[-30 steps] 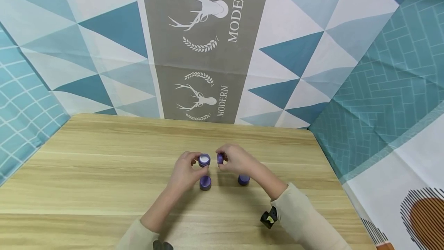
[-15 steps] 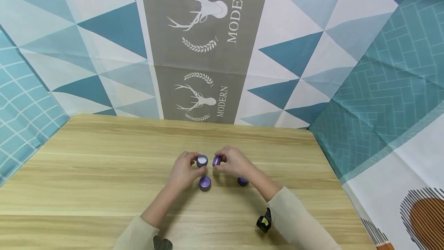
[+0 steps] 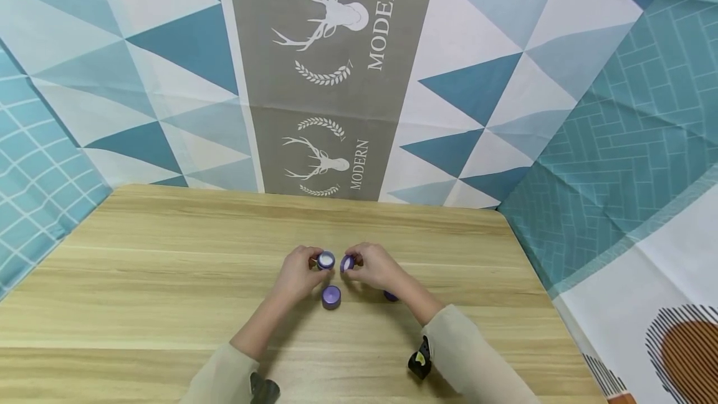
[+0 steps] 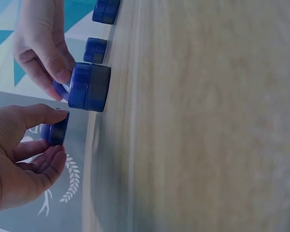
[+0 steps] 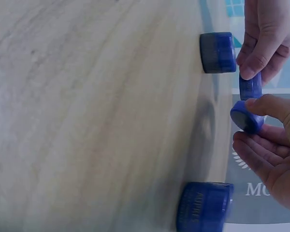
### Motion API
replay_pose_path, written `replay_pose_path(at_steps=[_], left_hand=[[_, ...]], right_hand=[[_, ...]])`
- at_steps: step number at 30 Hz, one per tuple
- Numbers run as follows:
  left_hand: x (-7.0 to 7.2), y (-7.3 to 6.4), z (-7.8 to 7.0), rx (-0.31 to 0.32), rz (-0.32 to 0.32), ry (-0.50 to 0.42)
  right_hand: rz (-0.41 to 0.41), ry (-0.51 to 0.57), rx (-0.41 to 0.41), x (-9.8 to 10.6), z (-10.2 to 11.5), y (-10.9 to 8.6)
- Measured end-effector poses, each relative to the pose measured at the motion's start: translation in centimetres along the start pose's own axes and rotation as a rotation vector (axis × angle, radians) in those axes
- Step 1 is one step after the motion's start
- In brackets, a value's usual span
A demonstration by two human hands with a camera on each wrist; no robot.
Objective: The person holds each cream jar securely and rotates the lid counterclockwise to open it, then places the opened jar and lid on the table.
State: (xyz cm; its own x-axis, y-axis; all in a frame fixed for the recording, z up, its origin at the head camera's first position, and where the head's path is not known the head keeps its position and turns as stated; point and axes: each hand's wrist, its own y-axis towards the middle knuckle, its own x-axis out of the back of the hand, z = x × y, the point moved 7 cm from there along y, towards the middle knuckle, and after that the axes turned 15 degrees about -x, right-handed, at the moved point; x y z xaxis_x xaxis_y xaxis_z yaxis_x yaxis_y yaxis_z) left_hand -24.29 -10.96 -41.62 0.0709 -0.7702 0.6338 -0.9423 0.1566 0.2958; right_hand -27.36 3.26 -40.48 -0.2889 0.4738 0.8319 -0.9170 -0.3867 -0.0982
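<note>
Purple jar [image 3: 326, 260] in left grip [image 3: 297, 274]

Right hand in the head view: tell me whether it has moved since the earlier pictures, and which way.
Yes, the right hand has moved leftward and slightly down in the picture, judged against the fully visible closed purple jar.

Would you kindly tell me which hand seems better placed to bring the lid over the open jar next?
Probably the right hand: it pinches the purple lid, tilted and close beside the open purple jar, while the left hand is occupied holding that jar.
</note>
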Motion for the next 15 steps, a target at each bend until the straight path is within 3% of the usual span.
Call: replay_pose_path(at_steps=[15], left_hand=[[-0.7, 0.2, 1.4, 0.046, 0.053, -0.017]], right_hand=[[0.007, -0.002, -0.003, -1.5, -0.4, 0.7]])
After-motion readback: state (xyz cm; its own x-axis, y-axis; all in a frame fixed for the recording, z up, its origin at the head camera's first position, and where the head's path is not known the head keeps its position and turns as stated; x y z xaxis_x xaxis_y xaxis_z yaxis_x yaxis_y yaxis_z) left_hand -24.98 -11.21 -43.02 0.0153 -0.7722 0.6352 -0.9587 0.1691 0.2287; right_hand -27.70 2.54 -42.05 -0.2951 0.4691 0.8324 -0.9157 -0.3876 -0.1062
